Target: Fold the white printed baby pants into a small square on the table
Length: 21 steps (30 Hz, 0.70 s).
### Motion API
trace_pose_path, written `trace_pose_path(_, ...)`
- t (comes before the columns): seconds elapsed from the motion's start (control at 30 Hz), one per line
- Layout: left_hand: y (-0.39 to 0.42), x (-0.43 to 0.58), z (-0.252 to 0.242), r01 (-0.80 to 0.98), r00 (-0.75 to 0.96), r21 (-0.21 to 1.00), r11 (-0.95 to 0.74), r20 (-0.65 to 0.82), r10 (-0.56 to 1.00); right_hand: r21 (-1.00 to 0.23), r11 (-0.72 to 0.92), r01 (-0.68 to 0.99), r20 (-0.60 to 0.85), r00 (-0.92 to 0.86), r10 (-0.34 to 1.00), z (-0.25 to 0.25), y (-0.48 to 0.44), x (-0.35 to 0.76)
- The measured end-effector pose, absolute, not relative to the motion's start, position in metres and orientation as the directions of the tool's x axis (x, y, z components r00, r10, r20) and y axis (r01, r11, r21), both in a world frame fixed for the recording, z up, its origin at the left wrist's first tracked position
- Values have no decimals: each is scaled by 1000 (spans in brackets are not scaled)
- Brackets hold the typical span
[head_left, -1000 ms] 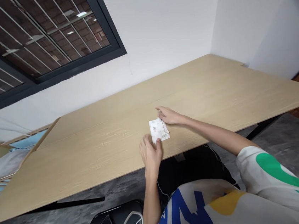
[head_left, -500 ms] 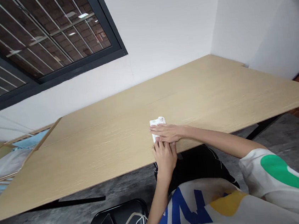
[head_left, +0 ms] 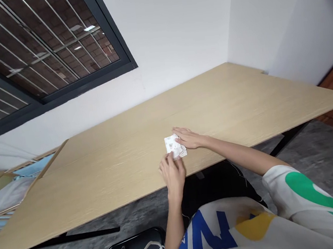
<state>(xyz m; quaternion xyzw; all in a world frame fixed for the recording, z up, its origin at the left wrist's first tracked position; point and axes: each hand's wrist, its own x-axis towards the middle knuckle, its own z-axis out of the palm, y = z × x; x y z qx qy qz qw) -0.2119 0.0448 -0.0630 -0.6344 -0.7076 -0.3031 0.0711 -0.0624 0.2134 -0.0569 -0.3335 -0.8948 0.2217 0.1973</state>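
A small, uneven pile of white cards (head_left: 173, 143) lies on the wooden table, with a faint printed figure on the top one. My right hand (head_left: 188, 138) rests at the pile's upper right side, its fingers stretched out and the thumb over the cards. At the near edge is my left hand (head_left: 173, 173), its fingers slightly bent and apart, with fingertips touching the cards' lower edge. Some card corners stick out of line on the right side of the pile.
The pale table (head_left: 104, 158) runs along a white wall beneath a barred window (head_left: 56, 41). To the left stands a wooden-framed box (head_left: 34, 172) with blue and white cloth. A black chair (head_left: 132, 247) near my left arm carries a phone and white cables.
My right hand has slid off the top of the cards to their right side, uncovering the top card. My left hand has shifted slightly left. The view has moved a little.
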Motion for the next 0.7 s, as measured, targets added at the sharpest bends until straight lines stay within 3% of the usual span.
trace_pose_path(0.1, 52, -225, -57, 921, -326, 355, 162, 470, 820, -505, 658, 558, 286, -612, 738, -51, 210, -62)
trace_pose_path(0.23, 62, -232, -54, 910, -304, 380, 166, 339, 890, -467, 672, 575, 305, -608, 733, -49, 208, -63)
trace_pose_path(0.6, 62, -199, -57, 789, -101, 606, -102, 291, 951, -371, 626, 686, 295, -552, 780, -30, 166, -23)
trace_pose_path(0.7, 49, -175, -52, 654, 0, 726, -214, 283, 959, -441, 573, 690, 301, -488, 819, -19, 138, 20)
